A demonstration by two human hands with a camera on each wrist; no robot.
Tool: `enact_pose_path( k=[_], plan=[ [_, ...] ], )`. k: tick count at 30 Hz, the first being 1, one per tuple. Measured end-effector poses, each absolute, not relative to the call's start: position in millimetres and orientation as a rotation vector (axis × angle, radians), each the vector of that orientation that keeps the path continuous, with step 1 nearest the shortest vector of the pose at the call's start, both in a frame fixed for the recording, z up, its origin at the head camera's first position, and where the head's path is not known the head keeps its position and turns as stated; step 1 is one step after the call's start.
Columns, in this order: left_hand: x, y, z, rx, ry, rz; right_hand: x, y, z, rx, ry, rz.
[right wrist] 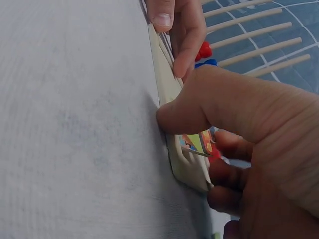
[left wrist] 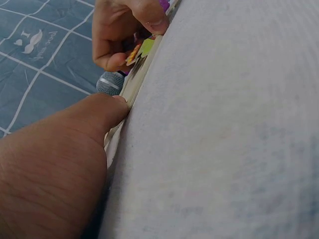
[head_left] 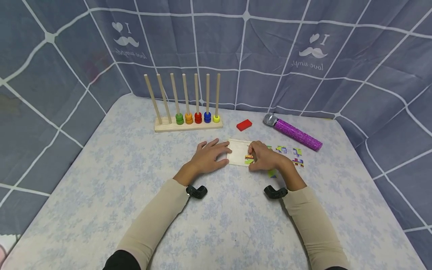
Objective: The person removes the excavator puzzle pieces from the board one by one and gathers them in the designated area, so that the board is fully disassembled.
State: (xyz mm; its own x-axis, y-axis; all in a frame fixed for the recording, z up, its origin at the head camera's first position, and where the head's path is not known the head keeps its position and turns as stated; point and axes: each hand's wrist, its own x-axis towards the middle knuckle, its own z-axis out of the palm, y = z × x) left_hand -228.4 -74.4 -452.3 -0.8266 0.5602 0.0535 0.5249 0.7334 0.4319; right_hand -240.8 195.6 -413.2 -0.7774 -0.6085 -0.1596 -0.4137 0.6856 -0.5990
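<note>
A shallow pale wooden tray (head_left: 237, 153) lies on the table between the hands. My left hand (head_left: 210, 156) rests at its left end, the fingers spread and the fingertips and thumb touching the rim. At the right end my right hand (head_left: 265, 156) curls over the tray, its thumb at the near rim. Its fingers hold a lime and orange puzzle piece (left wrist: 144, 49), which looks tilted in the tray in the left wrist view. A colourful piece (right wrist: 194, 143) shows under the right hand in the right wrist view; the fingers partly hide it.
Several loose puzzle pieces (head_left: 297, 162) lie right of the tray, some behind the right hand. A red block (head_left: 244, 125) and a purple glitter microphone (head_left: 297, 135) lie farther back. A wooden peg stand (head_left: 189, 127) with coloured beads stands at the back left, before a hanging grey cloth (head_left: 216, 41).
</note>
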Motion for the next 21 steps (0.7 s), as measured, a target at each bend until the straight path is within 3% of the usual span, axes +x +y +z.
enact_pose_path(
  k=[10,21],
  plan=[
    [-229,-73,-451,0.904,2.841,0.666,-229,201,-390,-0.782,2.518,-0.803],
    [-229,-74,-451,0.897,2.846,0.671,-232,195,-394,-0.825,2.557,-0.789]
  ],
)
